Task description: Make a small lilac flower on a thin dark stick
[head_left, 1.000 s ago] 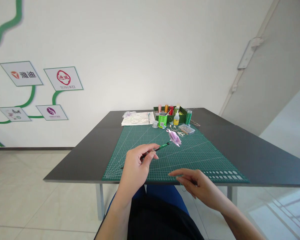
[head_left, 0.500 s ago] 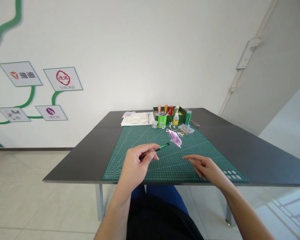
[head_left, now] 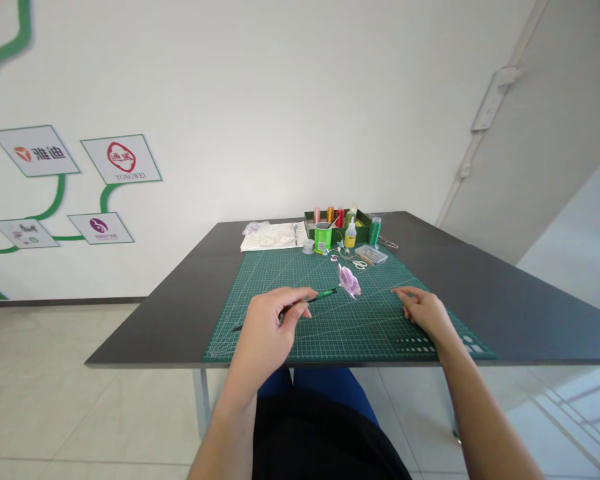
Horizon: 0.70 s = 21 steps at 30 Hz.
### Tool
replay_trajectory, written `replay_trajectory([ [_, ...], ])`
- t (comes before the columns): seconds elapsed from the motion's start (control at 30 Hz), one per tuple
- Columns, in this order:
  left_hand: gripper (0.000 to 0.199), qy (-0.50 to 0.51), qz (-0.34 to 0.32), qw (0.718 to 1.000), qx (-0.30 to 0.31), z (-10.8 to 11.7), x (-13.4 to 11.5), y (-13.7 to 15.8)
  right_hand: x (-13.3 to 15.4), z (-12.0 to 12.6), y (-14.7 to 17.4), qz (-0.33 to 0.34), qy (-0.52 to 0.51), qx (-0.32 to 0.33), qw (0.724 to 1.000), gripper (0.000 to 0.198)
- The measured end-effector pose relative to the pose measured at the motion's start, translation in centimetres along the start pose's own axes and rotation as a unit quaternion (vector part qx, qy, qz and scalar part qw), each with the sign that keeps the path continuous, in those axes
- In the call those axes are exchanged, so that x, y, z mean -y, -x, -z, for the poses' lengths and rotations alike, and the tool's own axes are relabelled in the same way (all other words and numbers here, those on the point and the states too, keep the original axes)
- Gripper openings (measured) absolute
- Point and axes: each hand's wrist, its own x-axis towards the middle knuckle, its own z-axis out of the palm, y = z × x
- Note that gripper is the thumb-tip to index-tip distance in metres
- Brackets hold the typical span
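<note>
My left hand [head_left: 270, 327] is closed round a thin dark rod with a green section [head_left: 325, 294]. Its dark rear end sticks out behind the wrist. Just beyond its front tip is a pale purple artificial flower [head_left: 349, 281], which appears joined to what I hold; the exact join is too small to make out. My right hand [head_left: 423, 311] hovers over the right part of the green cutting mat [head_left: 280, 270], apart from the flower. Its index finger reaches left and the other fingers are curled in; anything pinched there is too fine to see.
At the back stand a green box [head_left: 363, 233] with thread spools, a green can [head_left: 323, 238], a glue bottle [head_left: 350, 235] and a green tube [head_left: 375, 231]. White scissors [head_left: 360, 265], a clear case [head_left: 371, 255] and white sheets [head_left: 275, 237] lie nearby.
My right hand has moved right and slightly up, away from the flower, with its fingers drawn closer together. The left hand keeps its hold; the flower has turned slightly.
</note>
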Motion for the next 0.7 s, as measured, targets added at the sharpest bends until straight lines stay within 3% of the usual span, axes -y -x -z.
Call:
replay_trajectory([
  [0.17,0.028,-0.031,-0.001,0.999,0.025,0.0,0.2,-0.3,0.1,-0.3,0.4,0.031,0.064,-0.025,0.997,0.046],
  [0.7,0.028,-0.074,0.001,0.993,0.096,0.8,0.2,-2.2,0.2,-0.3,0.6,0.023,0.052,-0.03,0.998,0.044],
])
